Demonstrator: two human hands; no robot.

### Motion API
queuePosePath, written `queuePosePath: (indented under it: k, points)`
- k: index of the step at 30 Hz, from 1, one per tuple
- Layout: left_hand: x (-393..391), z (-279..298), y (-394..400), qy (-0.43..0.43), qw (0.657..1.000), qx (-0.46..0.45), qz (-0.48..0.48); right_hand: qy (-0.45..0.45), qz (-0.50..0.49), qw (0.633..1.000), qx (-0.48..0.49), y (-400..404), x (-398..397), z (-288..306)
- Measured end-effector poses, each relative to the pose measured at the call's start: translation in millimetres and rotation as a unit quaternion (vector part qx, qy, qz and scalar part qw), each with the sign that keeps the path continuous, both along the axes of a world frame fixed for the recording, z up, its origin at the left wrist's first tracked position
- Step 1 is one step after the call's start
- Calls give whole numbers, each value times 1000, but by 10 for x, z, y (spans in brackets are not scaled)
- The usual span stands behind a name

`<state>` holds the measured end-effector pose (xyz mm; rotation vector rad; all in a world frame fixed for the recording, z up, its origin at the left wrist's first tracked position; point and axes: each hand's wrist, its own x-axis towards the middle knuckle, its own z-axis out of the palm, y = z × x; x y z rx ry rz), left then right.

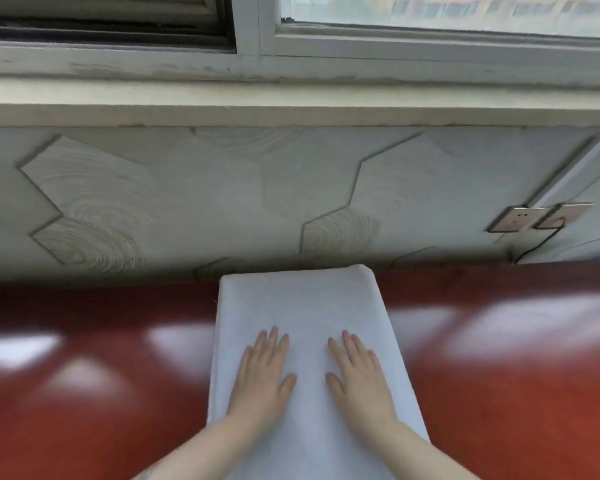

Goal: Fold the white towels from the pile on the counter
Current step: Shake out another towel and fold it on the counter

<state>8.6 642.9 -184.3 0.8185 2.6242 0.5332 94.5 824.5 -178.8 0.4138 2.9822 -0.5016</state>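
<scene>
A white towel point(302, 303) lies folded into a long strip on the glossy red counter point(101, 393), running from the wall toward me. My left hand point(262, 379) rests flat on its left half with straight fingers. My right hand point(359, 379) lies flat on its right half, fingers spread. Both palms press down on the cloth. The towel's near end is cut off by the bottom of the view. No pile of other towels is in view.
A grey patterned wall point(187, 202) rises right behind the counter, under a window sill point(291, 95). Wall sockets point(515, 220) with a dark cable sit at the right. Bare red counter stretches to both sides of the towel.
</scene>
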Motion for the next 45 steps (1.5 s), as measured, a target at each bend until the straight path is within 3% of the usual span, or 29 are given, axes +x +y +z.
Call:
queuePosePath:
  k: [3, 13, 15, 18, 23, 26, 28, 31, 37, 39, 43, 45]
  points:
    - [603, -267, -291, 45, 999, -1, -30, 20, 28, 999, 18, -140, 614, -159]
    - [1694, -218, -933, 111, 987, -92, 77, 49, -13, 998, 39, -206, 2030, -236]
    - [1969, -245, -1034, 106, 983, -68, 136, 40, -57, 997, 29, -198, 2262, -196]
    - [2374, -175, -1108, 49, 967, 53, 245, 72, -127, 985, -90, -205, 2530, -109]
    - [2817, -12, -1091, -7, 874, 214, 436, 157, -311, 895, -279, -336, 2854, -28]
    - [2893, -17, -1119, -97, 818, 272, 497, 74, -377, 829, -406, -416, 2983, -39]
    - [2895, -52, -1162, -167, 804, 270, 503, 10, -383, 788, -482, -427, 3027, -46]
    - [2891, -27, -1212, -230, 811, 266, 468, -30, -362, 766, -531, -368, 3026, -21]
    - [2918, 36, -1269, -272, 786, 290, 474, -7, -388, 727, -566, -351, 3028, -22]
    - [2977, 34, -1300, -316, 740, 325, 497, 8, -395, 709, -585, -357, 3090, -22]
    - [3147, 100, -1318, -421, 576, 478, 512, 59, -391, 671, -627, -360, 3252, -7]
    - [3229, 162, -1300, -434, 539, 536, 483, 72, -364, 645, -668, -355, 3331, 40]
